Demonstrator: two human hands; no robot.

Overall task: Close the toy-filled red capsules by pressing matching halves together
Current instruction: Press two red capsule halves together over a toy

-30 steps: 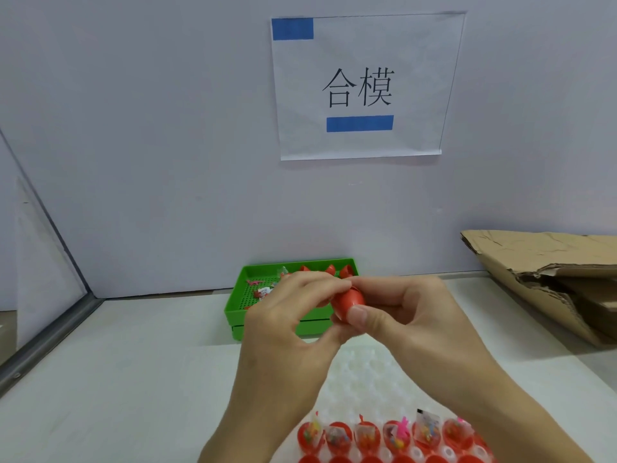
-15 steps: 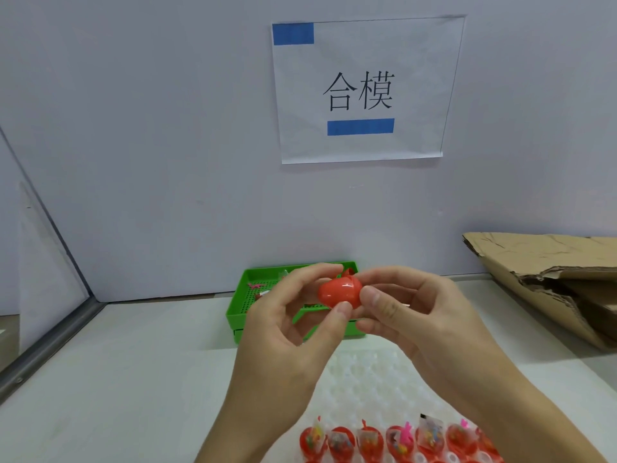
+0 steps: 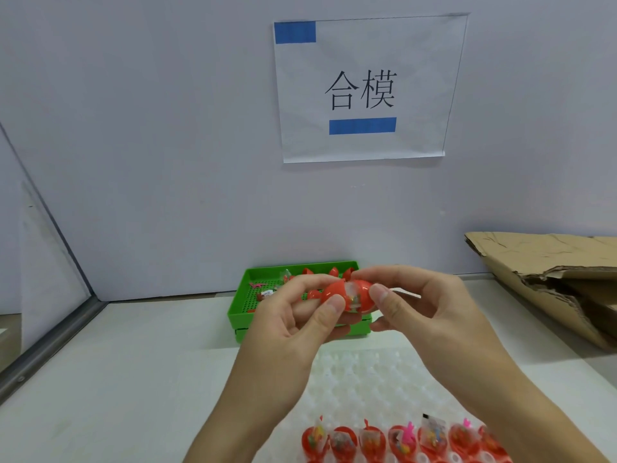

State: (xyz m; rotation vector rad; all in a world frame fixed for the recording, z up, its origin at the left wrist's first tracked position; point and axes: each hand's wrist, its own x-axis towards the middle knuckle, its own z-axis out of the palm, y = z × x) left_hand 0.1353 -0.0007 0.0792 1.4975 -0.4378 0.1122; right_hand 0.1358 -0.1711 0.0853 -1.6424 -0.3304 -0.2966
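- Red capsule (image 3: 347,295) is held in the air above the near edge of the green tray (image 3: 240,312), its 2 halves parted so a clear toy packet shows in the gap.
- Left hand (image 3: 293,325) pinches the left half between thumb and fingers.
- Right hand (image 3: 424,315) pinches the right half the same way.
- Open toy-filled capsules (image 3: 397,439) stand in a row on the white dimpled tray (image 3: 367,379) below.
- Torn cardboard (image 3: 551,279) lies at the right.

A white paper sheet (image 3: 367,88) taped to the pale wall bears the black characters "合模", with two blue bars.
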